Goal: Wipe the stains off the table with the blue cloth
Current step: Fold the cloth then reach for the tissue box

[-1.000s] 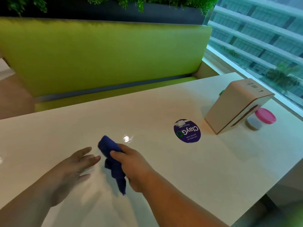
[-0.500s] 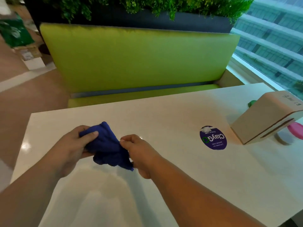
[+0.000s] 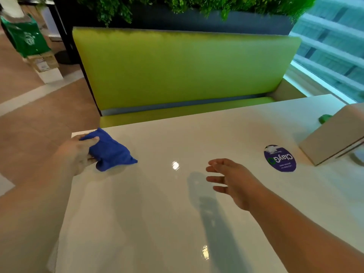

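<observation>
My left hand [image 3: 77, 154] grips the bunched blue cloth [image 3: 109, 151] near the far left corner of the glossy white table [image 3: 157, 213], the cloth's lower edge close to the surface. My right hand [image 3: 233, 180] hovers over the middle of the table, fingers spread, holding nothing. I cannot make out stains on the tabletop, only light glints and shadows.
A round purple sticker [image 3: 280, 158] lies on the table to the right. A beige box [image 3: 334, 138] leans at the right edge, a green object [image 3: 325, 118] behind it. A green bench [image 3: 183, 75] stands beyond the table; floor drops off left.
The cloth passed from my right hand to my left, which carried it to the left corner. My right hand let go and opened. The view swung left.
</observation>
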